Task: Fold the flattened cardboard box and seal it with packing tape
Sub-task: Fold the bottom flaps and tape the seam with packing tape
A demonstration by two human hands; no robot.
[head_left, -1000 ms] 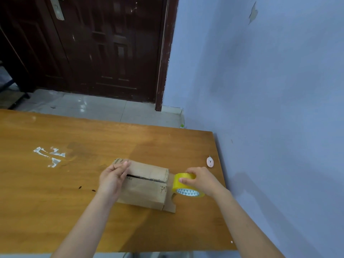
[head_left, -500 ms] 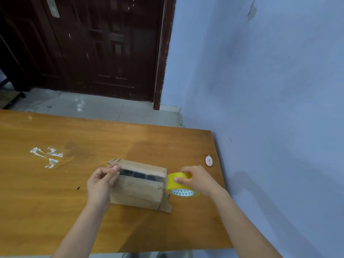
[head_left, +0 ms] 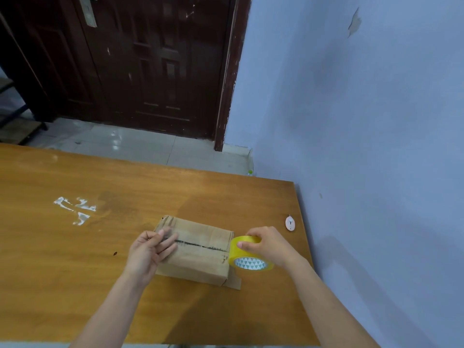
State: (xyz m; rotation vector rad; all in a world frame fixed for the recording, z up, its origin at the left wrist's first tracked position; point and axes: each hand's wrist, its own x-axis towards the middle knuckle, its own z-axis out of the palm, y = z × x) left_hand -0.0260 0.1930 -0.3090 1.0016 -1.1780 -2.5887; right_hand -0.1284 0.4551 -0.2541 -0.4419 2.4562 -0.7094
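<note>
A small brown cardboard box (head_left: 200, 257) lies folded on the wooden table (head_left: 75, 272), its two top flaps meeting along a dark seam. My left hand (head_left: 150, 249) rests on the box's left end, fingers straight and pressing near the seam. My right hand (head_left: 268, 244) grips a yellow roll of packing tape (head_left: 248, 254) held against the box's right edge. A loose flap (head_left: 234, 282) sticks out at the box's lower right corner. Clear tape seems to run along the seam, but it is hard to make out.
A small pink-white oval object (head_left: 290, 222) lies near the table's right edge, beside the blue wall (head_left: 376, 146). White scuff marks (head_left: 75, 209) mark the tabletop at left. A dark wooden door (head_left: 150, 59) stands beyond the tiled floor.
The gap between the top flaps has narrowed to a thin seam. My left hand went from pinching at the box's left end to pressing flat on it. The tape roll stayed at the right edge.
</note>
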